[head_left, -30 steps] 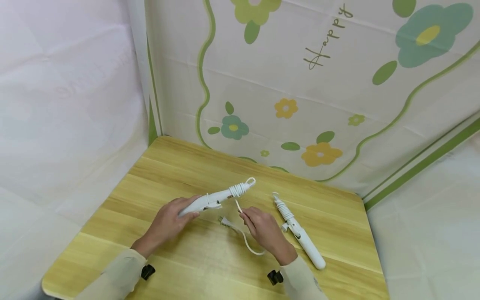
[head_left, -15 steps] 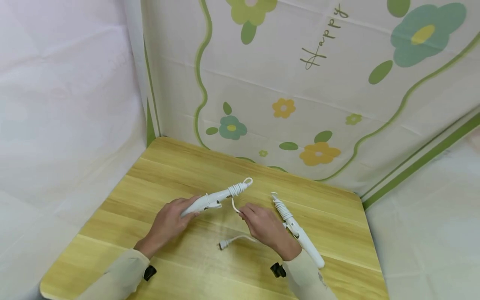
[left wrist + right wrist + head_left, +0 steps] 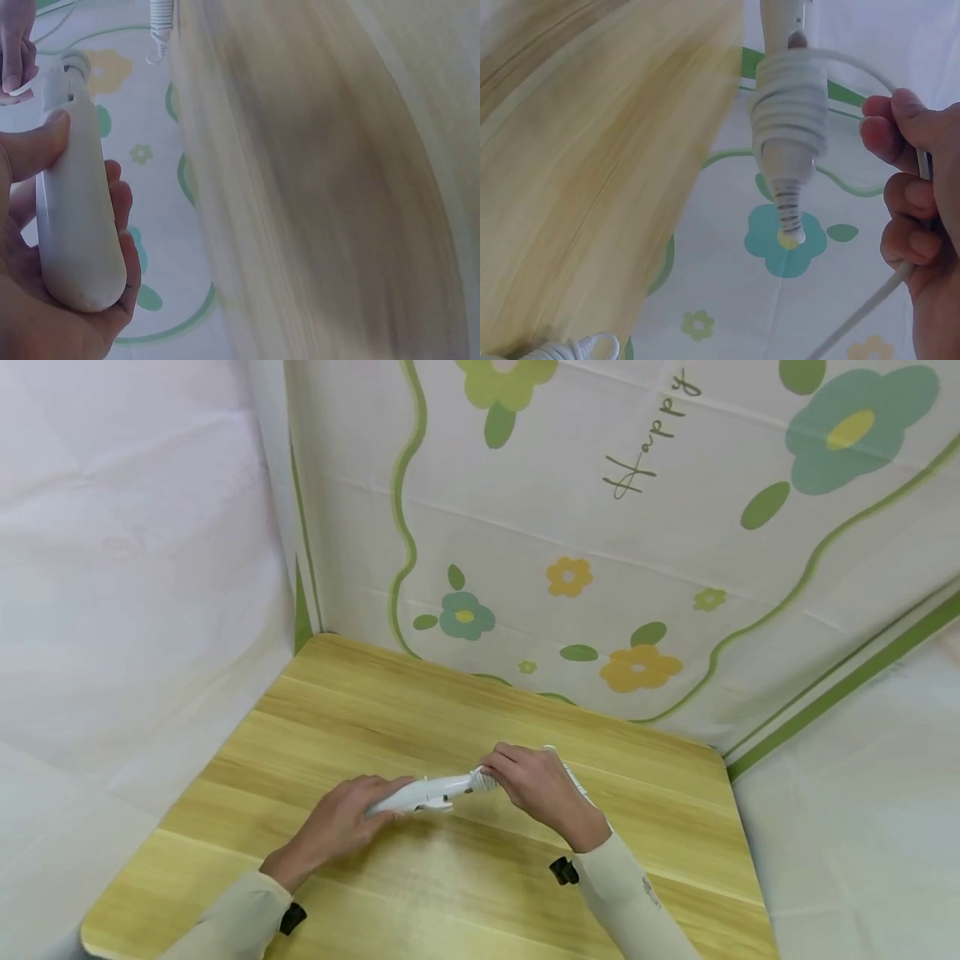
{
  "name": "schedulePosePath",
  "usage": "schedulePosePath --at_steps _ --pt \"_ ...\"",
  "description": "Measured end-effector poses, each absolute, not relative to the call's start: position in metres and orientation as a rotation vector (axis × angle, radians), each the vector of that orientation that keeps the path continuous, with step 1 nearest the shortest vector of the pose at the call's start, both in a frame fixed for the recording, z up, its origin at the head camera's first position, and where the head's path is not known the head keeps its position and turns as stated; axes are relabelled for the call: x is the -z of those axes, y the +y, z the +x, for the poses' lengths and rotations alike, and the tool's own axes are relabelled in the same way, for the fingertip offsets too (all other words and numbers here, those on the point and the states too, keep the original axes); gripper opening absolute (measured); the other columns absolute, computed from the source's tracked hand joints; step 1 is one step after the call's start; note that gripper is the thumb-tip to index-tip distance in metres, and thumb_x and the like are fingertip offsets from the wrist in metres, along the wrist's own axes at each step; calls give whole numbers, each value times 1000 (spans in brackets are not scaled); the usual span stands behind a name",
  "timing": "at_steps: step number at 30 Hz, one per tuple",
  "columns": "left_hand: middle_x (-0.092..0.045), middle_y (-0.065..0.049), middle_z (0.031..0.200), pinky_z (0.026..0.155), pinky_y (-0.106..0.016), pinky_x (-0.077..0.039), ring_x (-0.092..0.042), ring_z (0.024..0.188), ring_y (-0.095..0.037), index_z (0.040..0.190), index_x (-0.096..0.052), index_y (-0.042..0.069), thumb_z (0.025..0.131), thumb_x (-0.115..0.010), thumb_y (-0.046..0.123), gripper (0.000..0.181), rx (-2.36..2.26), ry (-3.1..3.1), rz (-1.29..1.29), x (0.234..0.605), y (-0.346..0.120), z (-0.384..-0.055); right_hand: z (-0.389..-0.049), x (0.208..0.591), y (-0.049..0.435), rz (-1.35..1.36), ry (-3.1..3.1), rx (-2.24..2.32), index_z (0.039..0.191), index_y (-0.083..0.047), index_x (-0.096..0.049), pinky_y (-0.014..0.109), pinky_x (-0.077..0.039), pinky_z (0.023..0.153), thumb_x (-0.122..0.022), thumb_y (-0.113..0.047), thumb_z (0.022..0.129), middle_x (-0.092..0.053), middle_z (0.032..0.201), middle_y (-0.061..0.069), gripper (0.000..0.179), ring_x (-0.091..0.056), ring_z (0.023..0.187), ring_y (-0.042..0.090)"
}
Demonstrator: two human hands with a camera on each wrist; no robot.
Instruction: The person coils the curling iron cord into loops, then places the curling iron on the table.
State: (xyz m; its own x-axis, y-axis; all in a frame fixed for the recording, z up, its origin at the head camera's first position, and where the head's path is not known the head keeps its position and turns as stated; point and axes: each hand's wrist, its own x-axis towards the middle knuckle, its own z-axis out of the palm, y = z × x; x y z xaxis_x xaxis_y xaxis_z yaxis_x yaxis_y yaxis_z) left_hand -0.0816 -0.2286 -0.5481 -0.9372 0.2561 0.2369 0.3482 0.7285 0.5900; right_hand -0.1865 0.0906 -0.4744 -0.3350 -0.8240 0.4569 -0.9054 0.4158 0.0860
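My left hand grips the thick rounded end of a white curling iron, held above the table with its narrow end to the right. In the left wrist view, thumb and fingers wrap the smooth white body. Several turns of white cord are wound around the narrow end, beside a ribbed cord sleeve. My right hand is at that end. In the right wrist view its thumb and index finger pinch the cord, which also runs down under the curled other fingers. The plug is hidden.
A second white curling iron, its cord wound up, lies on the wooden table, mostly hidden behind my right hand and forearm. A white cloth with printed flowers stands along the table's back edge.
My right hand has moved up and left from below the iron to its cord-wound end. The iron's narrow end has dipped. The plug and loose cord on the near side have gone from sight.
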Motion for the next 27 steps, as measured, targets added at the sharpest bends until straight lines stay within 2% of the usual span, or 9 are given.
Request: schedulePosePath --at_steps 3,7,12,16,20,27 --pt "-80 -4 124 88 -49 -61 -74 106 -24 151 -67 28 96 -84 27 57 1018 -2802 -555 549 -232 -79 -189 476 91 1484 -2255 -278 107 -18 -78 18 -45 53 -80 -22 101 -71 92 -9 8 -58 64 2" --pt "-80 0 121 85 -40 -59 -72 103 -16 150 -68 28 97 -83 27 55 1057 -2789 -657 549 -237 -76 -192 479 90 1532 -2267 -348 104 -19 -81 16 -46 55 -79 -23 102 -67 89 -11 5 -55 65 0" --pt "-79 4 122 82 -33 -57 -69 102 -7 152 -66 26 100 -80 30 53 1126 -2765 -779 552 -245 -76 -197 485 90 1607 -2296 -422 105 -19 -84 14 -48 61 -80 -23 101 -70 90 -11 6 -57 68 -2" --pt "-78 4 122 81 -29 -56 -66 101 -3 153 -65 24 104 -75 34 51 1213 -2749 -848 555 -248 -77 -201 489 95 1679 -2367 -546 111 -19 -85 13 -47 65 -78 -21 102 -74 95 -9 12 -57 72 -2" --pt "-78 3 122 80 -27 -55 -65 99 -1 151 -67 20 102 -77 30 51 1339 -2697 -922 557 -250 -78 -204 492 100 1742 -2523 -835 117 -17 -85 14 -48 67 -75 -18 104 -76 98 -6 16 -57 75 -2" --pt "-77 -1 125 79 -26 -55 -65 98 -2 152 -66 19 103 -77 28 52 1501 -2667 -981 561 -249 -79 -205 506 106 1726 -2554 -1076 117 -20 -85 17 -49 63 -74 -16 104 -79 100 -8 17 -59 74 -1"
